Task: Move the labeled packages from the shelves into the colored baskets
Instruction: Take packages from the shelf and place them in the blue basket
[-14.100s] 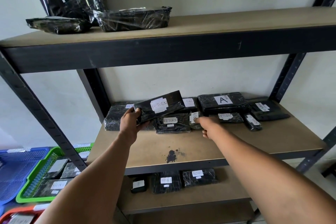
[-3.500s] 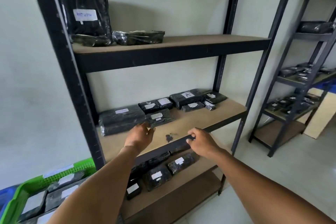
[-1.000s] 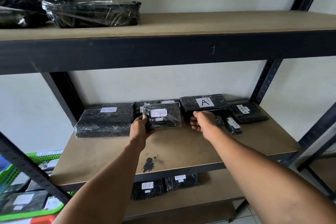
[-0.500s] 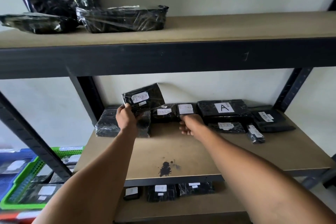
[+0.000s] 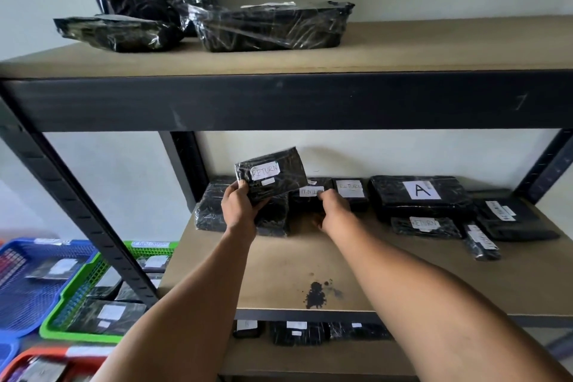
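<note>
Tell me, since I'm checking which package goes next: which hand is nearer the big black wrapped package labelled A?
Right. The right hand rests just left of the package labelled A; the left hand is farther left, holding a RETURN package.

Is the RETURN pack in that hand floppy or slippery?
Probably fairly stiff: the pack sticks up past the left hand without drooping. Its shiny wrap looks slick. Likely light, as one hand lifts it.

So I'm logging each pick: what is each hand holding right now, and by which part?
The left hand grips the RETURN package by its lower-left corner, lifted off the shelf. The right hand touches a package on the shelf; a grip cannot be told.
</note>
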Demonstrator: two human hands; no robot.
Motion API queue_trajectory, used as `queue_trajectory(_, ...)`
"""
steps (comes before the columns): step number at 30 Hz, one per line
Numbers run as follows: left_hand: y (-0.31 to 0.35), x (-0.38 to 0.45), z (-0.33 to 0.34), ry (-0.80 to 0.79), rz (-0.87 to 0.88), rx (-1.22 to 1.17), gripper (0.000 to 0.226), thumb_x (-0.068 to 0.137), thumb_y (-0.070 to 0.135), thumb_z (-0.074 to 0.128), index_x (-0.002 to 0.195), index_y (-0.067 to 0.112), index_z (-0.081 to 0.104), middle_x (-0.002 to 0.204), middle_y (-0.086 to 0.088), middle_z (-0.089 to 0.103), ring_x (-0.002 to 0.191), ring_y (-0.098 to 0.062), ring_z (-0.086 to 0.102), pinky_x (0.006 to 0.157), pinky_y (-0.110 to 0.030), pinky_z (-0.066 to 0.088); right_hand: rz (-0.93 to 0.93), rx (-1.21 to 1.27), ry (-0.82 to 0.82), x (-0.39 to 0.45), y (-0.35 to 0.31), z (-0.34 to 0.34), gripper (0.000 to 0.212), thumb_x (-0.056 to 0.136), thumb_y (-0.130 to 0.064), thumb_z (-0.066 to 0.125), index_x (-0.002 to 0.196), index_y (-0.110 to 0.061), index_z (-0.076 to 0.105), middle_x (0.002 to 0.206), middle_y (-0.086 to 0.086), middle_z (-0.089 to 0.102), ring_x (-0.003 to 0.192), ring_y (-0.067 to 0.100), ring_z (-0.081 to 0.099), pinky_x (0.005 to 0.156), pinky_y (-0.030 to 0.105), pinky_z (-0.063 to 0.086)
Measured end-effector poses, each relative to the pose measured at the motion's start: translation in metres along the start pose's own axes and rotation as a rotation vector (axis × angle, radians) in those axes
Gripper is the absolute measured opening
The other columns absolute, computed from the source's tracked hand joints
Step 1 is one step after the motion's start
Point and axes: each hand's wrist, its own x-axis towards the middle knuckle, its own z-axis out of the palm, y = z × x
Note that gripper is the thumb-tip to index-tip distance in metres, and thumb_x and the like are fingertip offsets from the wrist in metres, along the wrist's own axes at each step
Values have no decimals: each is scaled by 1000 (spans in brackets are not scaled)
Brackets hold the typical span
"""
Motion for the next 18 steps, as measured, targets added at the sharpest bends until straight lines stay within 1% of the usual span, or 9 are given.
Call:
queue_trajectory(2, 0, 1, -1, -5, -8, -3, 24, 102, 14, 50, 119, -1, 60, 105, -14, 69, 98, -27, 68, 67, -41, 62, -11, 69, 39, -1, 1, 5, 3, 85, -11, 60, 84, -10, 57, 118, 15, 64, 93, 28, 54, 81, 40, 48)
queue_trajectory(4, 0, 2, -2, -7, -8, -8, 24, 102, 14, 50, 119, -1, 60, 106, -15, 69, 101, -29, 68, 67, -41, 62, -20, 101, 63, -3, 3, 8, 13, 84, -13, 63, 95, -6, 61, 114, 14, 63, 94, 28, 53, 88, 40, 49)
queue_trajectory(5, 0, 2, -2, -8, -8, -12, 25, 102, 14, 50, 119, -1, 60, 106, -15, 69, 101, -28, 68, 66, -40, 62, -31, 107, 81, -4, 4, 10, 20, 86, -14, 64, 104, -5, 61, 108, 11, 61, 94, 27, 52, 87, 37, 49)
queue_trajectory(7, 1, 0, -2, -5, -9, -17, 25, 103, 15, 51, 119, -2, 60, 105, -15, 69, 98, -26, 69, 63, -39, 61, -49, 104, 92, -9, 3, 14, 26, 88, -14, 64, 111, -5, 61, 105, 7, 57, 92, 24, 50, 79, 31, 42)
queue_trajectory(11, 3, 0, -3, 1, -22, -28, 22, 103, 16, 52, 117, 3, 62, 109, -16, 69, 96, -25, 70, 63, -38, 61, -44, 79, 141, -12, 1, 21, 41, 87, -18, 69, 124, -3, 59, 108, 6, 54, 94, 23, 50, 78, 25, 38)
queue_trajectory(13, 1, 1, -4, 4, -26, -23, 20, 103, 17, 52, 115, 5, 62, 112, -16, 70, 97, -26, 70, 66, -39, 62, -18, 84, 171, -13, 1, 22, 45, 88, -26, 71, 124, -2, 59, 115, 7, 57, 99, 23, 52, 79, 26, 37)
queue_trajectory(15, 1, 0, -5, 11, -28, -9, 20, 102, 18, 53, 115, 6, 63, 112, -17, 70, 99, -27, 70, 68, -41, 62, -3, 50, 202, -10, 2, 22, 49, 90, -35, 70, 125, -2, 60, 125, 7, 60, 111, 25, 56, 81, 27, 36)
queue_trajectory(17, 0, -3, -5, 9, -24, -14, 20, 102, 17, 53, 115, 4, 63, 112, -18, 70, 101, -29, 70, 68, -41, 62, -2, -5, 178, -12, 2, 23, 57, 89, -41, 72, 126, 1, 59, 131, 9, 58, 122, 28, 54, 88, 29, 37)
queue_trajectory(18, 0, -5, -6, 4, -23, -15, 20, 102, 16, 52, 114, 3, 63, 111, -18, 70, 101, -29, 70, 66, -40, 62, -11, -40, 179, -13, 3, 22, 59, 87, -41, 74, 127, 1, 59, 132, 10, 58, 122, 28, 54, 95, 30, 40)
